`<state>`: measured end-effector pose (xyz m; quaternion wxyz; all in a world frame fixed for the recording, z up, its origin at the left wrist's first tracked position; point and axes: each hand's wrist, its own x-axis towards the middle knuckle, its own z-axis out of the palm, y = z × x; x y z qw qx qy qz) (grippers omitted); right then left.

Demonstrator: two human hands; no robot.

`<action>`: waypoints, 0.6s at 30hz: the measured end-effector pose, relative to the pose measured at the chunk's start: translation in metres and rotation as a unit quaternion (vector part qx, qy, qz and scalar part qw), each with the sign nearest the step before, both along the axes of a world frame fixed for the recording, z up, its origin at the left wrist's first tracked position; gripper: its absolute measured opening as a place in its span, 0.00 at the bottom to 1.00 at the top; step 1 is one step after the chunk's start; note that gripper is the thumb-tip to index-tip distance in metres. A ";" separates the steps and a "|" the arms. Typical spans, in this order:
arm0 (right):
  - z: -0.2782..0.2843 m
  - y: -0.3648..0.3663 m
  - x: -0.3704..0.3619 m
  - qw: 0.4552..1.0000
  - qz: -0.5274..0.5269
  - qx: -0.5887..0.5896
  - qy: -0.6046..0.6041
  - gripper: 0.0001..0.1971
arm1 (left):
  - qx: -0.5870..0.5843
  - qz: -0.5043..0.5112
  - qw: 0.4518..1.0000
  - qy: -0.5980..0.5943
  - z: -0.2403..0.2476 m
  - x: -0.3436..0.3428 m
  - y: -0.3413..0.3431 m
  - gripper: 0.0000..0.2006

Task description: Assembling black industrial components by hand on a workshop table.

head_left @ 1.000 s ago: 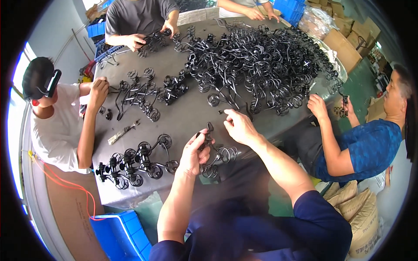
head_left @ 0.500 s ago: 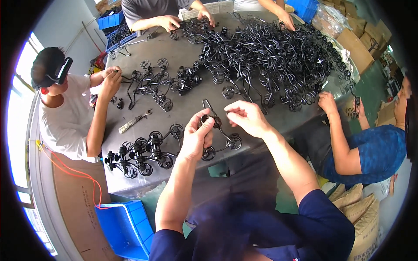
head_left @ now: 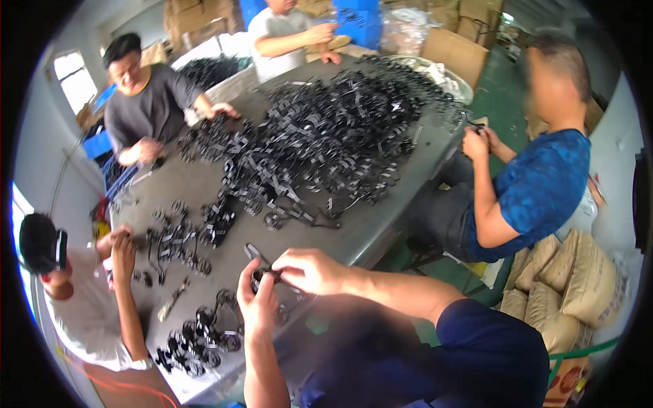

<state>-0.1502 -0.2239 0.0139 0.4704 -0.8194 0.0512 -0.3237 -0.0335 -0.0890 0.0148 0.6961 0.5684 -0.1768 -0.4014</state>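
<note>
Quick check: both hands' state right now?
Left hand: closed, holding a black wire part.
Right hand: fingers bent at the same part; whether they are closed on anything cannot be told.

The grey flat worktop (head_left: 381,214) has a smooth, semi-gloss metal surface. The heaped black coiled wire parts (head_left: 320,136) appear metallic and glossy; the held black looped wire part (head_left: 261,273) appears similar. Stacked tan sacks (head_left: 593,279): matt, creased, paper-like. Navy short sleeve (head_left: 493,343): matt cloth.
</note>
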 end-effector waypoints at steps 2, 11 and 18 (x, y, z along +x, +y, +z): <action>-0.003 -0.002 -0.006 1.000 0.010 0.010 0.021 0.09 | -0.005 -0.005 1.000 -0.016 -0.005 -0.002 -0.001 0.20; 0.014 -0.017 -0.023 0.982 0.038 0.119 0.143 0.09 | -0.031 -0.017 0.999 -0.018 -0.002 -0.011 -0.007 0.24; 0.000 -0.003 -0.013 0.990 -0.057 0.003 0.128 0.12 | -0.042 -0.017 0.997 -0.066 -0.017 -0.007 -0.007 0.25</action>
